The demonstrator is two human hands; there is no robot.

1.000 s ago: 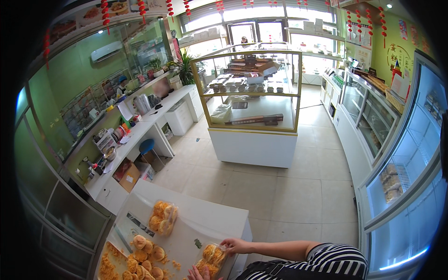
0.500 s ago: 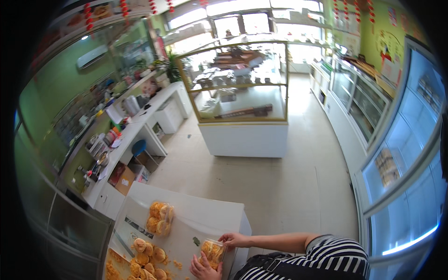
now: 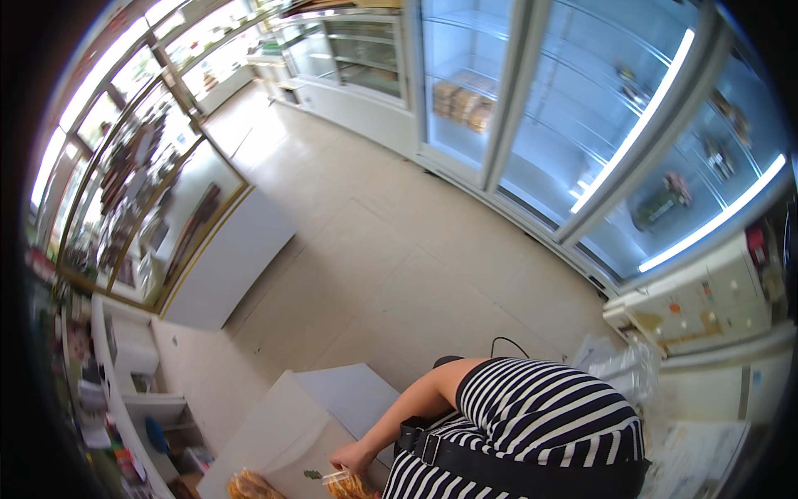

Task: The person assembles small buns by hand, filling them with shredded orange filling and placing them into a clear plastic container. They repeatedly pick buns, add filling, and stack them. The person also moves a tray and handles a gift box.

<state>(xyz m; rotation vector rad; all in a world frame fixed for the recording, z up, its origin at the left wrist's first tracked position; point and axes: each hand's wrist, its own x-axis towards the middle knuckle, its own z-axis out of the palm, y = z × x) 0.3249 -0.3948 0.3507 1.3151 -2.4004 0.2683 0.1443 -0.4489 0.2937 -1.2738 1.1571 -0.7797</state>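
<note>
My right hand (image 3: 352,457) reaches down to the table at the lower edge of the view. Its fingers are closed on the rim of a clear plastic box of floss-covered buns (image 3: 347,485), which is cut off by the lower edge. My left hand is out of the picture. To the left of that box, a second clear box of similar golden buns (image 3: 252,485) stands on the white table (image 3: 278,428), also partly cut off. A small dark green mark (image 3: 312,475) shows on the tabletop between the two boxes.
Tall lit glass-door fridges (image 3: 532,125) stand along the right. A glass display case on a white base (image 3: 237,258) is at the left, with a white counter (image 3: 116,366) below it. A crumpled clear plastic bag (image 3: 623,362) and white drawers (image 3: 706,303) are at the right.
The view has swung to the right, bringing the fridges in. My left hand and the loose buns have left the picture. My right hand stays at the box.
</note>
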